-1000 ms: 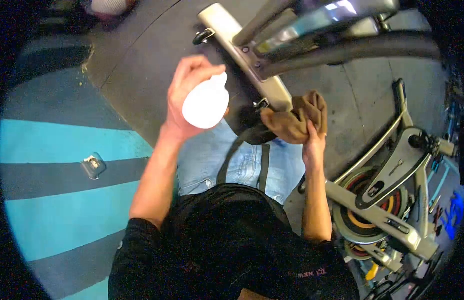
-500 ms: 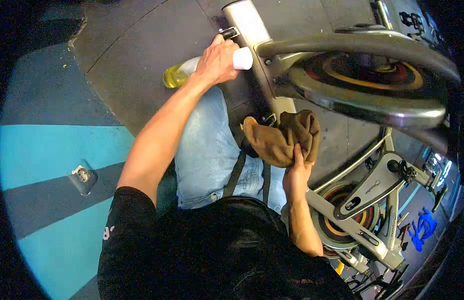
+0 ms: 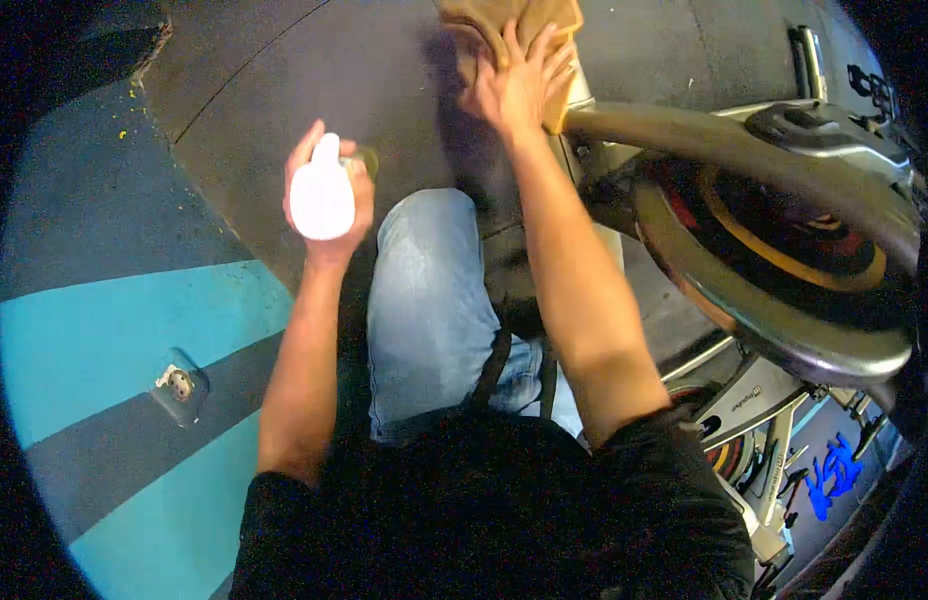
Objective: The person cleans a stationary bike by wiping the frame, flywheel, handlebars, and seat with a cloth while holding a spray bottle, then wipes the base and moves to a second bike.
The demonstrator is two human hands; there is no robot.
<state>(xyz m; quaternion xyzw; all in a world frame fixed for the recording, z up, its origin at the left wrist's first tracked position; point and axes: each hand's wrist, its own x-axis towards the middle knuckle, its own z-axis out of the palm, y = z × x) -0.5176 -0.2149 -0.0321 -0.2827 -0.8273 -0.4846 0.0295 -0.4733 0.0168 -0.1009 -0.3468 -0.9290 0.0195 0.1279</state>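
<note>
My left hand is closed around a spray bottle. Its white head faces up at me, and most of the body is hidden beneath it. Ahead of me, my right hand lies with fingers spread on a brown cloth. The cloth is draped over the end of a stationary bike's frame, which it mostly covers there.
To the right, the bike's large flywheel and curved guard stand close to my right arm. Another bike is behind it, near a blue object. A floor socket sits on the striped floor at left.
My right hand has carried the cloth forward onto the bike frame's end and spread its fingers over it. My left hand has drawn the bottle back and left, away from the frame.
</note>
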